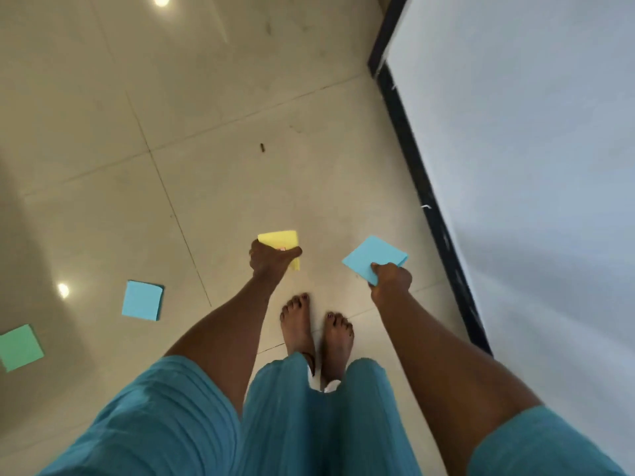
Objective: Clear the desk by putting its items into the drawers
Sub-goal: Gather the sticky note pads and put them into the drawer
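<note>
I look straight down at a tiled floor. My left hand [271, 261] grips a yellow pad of sticky notes [280, 239] by its near edge. My right hand [391, 280] pinches a blue pad of sticky notes [372, 259] at its lower corner. Both hands hang low, just above my bare feet [316, 334]. A second blue pad [142, 300] lies flat on the floor to the left. A green pad [20, 347] lies further left, near the frame's edge. No desk or drawer is in view.
A white wall [532, 149] with a black skirting strip [429, 201] runs along the right side. A small dark speck [262, 148] lies on the cream tiles ahead. Ceiling lights glare off the floor.
</note>
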Available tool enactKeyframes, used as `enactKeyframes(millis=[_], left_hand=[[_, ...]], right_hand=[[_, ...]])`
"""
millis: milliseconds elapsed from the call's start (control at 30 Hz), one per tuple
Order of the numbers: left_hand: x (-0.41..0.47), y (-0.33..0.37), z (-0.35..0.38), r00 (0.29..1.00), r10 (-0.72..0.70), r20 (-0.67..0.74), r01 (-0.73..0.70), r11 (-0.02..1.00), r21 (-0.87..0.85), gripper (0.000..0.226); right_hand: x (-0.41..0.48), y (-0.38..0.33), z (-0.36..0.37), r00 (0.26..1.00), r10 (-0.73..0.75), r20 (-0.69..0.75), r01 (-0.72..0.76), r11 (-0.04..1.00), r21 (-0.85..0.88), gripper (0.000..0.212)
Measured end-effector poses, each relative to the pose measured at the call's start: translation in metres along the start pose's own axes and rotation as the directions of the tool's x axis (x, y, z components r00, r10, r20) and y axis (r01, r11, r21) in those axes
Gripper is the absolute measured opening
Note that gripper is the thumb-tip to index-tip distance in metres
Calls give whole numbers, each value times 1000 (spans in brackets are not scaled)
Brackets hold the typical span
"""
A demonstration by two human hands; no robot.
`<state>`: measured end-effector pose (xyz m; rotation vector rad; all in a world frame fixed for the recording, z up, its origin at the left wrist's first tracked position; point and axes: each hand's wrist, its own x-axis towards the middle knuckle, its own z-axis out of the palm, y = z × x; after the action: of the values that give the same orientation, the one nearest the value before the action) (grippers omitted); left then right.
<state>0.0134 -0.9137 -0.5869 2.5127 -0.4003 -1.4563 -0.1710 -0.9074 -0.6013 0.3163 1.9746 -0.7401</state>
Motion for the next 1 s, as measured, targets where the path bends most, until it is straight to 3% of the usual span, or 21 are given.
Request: enactKeyframes(millis=[100,200,267,367,567,600,667,767,833,900,933,1000], left_hand=[[-39,1,8,994,-2,105,5,1000,-27,93],[-90,3,15,986,46,159,-32,995,-91,64],[-119,1,18,978,48,202,-28,994,-102,56],[-163,-10,14,971,85,225,-96,994,41,40],[-156,-111,42,941,191,281,-254,945,207,58],[-169,-117,39,948,177,266,-238,947,217,60],[-284,-89,-9,957,147,252,-208,949,236,61],[-454,-79,-61,894,150,422,-208,973,95,45],[-564,-82,-102,814,186,550,-260,964,57,41],[-544,-136,-63,811,170,560,-270,958,99,25],[-554,-148,-56,793,156,590,-289,948,137,29],[-583,-179,-38,707,178,684,-358,925,129,33]], right_hand=[[-44,-9,-45,999,17,29,-17,1000,12,33],[-89,-18,-85,998,3,66,-11,992,124,31],[-111,-17,-107,998,12,67,-25,980,195,30],[-139,-12,-146,999,26,38,-35,966,257,32],[-201,17,-240,999,26,-23,-14,902,431,26],[-210,25,-256,999,29,-28,-13,894,448,27],[-236,45,-299,998,36,-55,-3,859,512,26],[-277,73,-366,995,40,-94,28,780,626,24],[-308,97,-414,991,24,-133,74,722,688,19],[-339,123,-462,982,28,-186,121,662,740,18],[-350,131,-481,978,36,-206,137,633,762,16],[-376,149,-530,964,51,-260,189,558,808,14]])
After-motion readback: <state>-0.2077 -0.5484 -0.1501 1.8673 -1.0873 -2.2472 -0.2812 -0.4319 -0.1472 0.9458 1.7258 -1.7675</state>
